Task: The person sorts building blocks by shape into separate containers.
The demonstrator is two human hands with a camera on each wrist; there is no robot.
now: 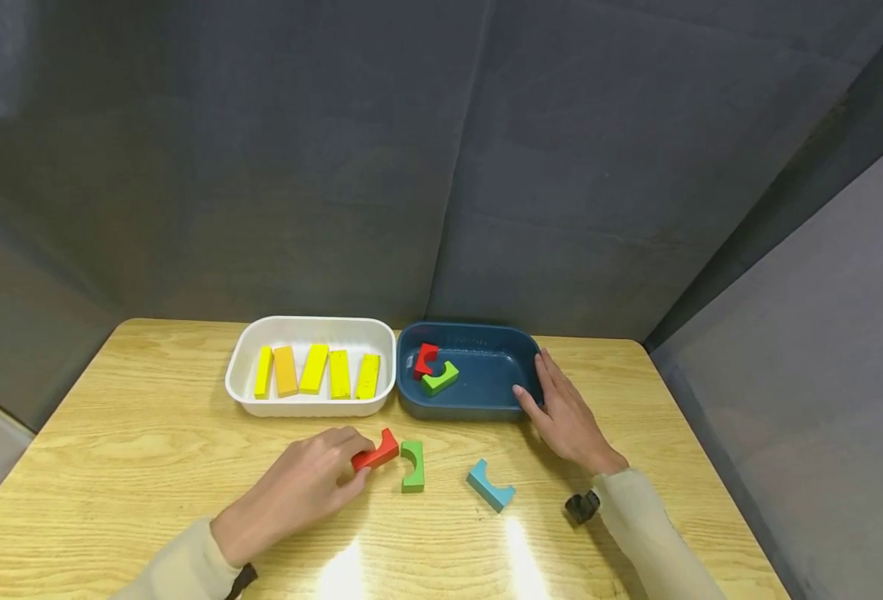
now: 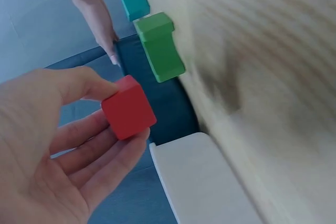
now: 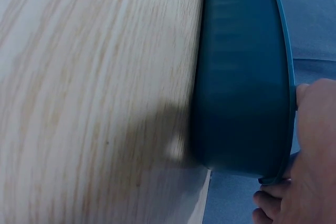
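Note:
In the head view my left hand [image 1: 314, 475] pinches a red arch-shaped block [image 1: 378, 451] just above the table. The left wrist view shows the thumb and fingertips on either side of the red block [image 2: 129, 107]. Beside it a green arch block [image 1: 414, 467] stands on the table, and a blue arch block [image 1: 491, 486] lies farther right. My right hand [image 1: 567, 421] holds the right end of the dark blue tray [image 1: 479, 412], thumb over the rim. Inside this tray are a red arch block [image 1: 425, 360] and a green one [image 1: 441, 378].
Against the blue tray's left end stands a white tray [image 1: 310, 408] with several yellow blocks [image 1: 314, 369] and an orange-yellow block [image 1: 286, 371]. Dark cloth [image 1: 321, 167] hangs behind the wooden table [image 1: 149, 467], and a grey panel [image 1: 809, 333] rises at the right.

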